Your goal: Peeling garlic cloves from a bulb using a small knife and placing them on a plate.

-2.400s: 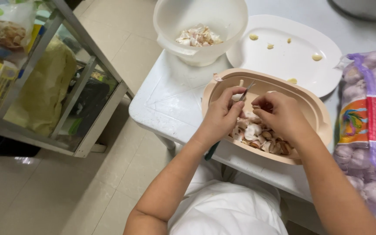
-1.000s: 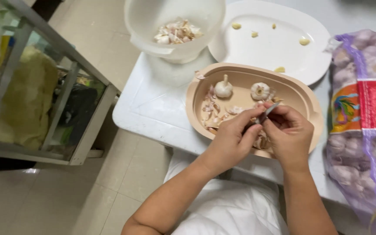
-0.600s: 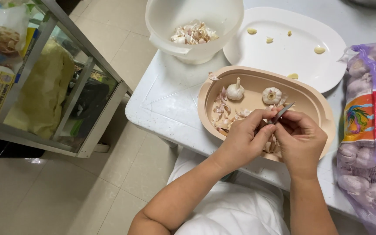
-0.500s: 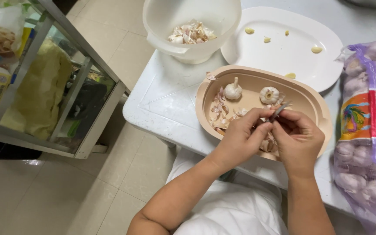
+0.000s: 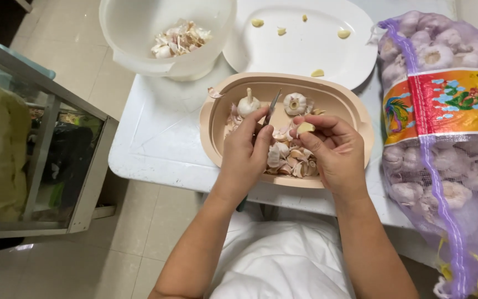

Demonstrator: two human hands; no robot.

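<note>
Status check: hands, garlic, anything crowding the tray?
Left hand grips small knife. Right hand pinches peeled clove over tan tray. Two whole bulbs beyond the fingers.

The handle of the knife (image 5: 273,106) is covered by the left hand (image 5: 244,155), so only the thin blade is seen, and most of the garlic clove (image 5: 305,128) is wrapped by the fingertips of the right hand (image 5: 333,155). The mesh sack of garlic (image 5: 443,149) is cut off at the right and bottom edges (its full extent cannot be judged). The white bowl (image 5: 139,39) and white plate (image 5: 305,50) are clipped by the top edge, and the contents of the glass cabinet (image 5: 40,144) are blurred behind reflections.
</note>
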